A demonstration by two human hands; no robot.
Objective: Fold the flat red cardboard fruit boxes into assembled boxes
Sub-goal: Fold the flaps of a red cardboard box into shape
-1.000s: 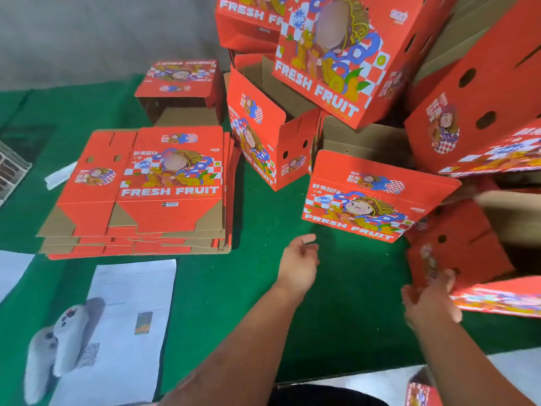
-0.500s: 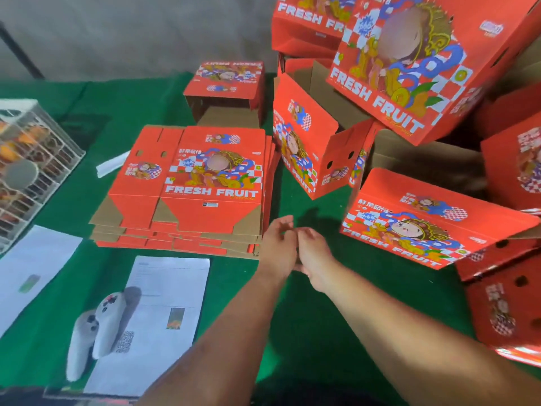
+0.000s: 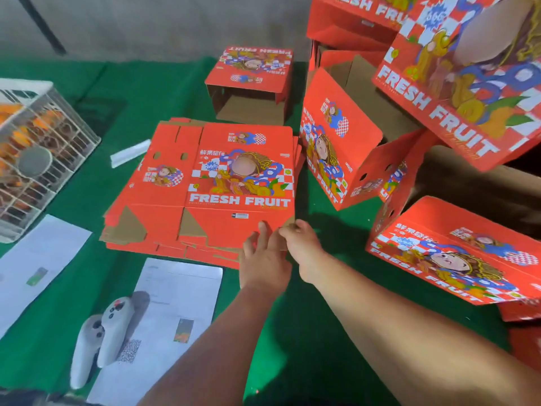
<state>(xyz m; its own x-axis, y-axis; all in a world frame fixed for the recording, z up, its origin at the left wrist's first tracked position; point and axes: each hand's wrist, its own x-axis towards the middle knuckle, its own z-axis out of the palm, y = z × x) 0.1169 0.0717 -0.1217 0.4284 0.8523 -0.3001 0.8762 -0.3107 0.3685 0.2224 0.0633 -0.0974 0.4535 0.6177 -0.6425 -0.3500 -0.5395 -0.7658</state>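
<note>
Both hands moved up to the flat stack (image 3: 216, 186) at 12 o'clock. Left hand (image 3: 263, 259) fingers apart on the top flat's near corner; right hand (image 3: 301, 244) pinches it. Several boxes (image 3: 345, 148) assembled at 2 o'clock; stack left.

Single head view, looking forward and down, close over green table (image 3: 307, 347); no second view.
</note>
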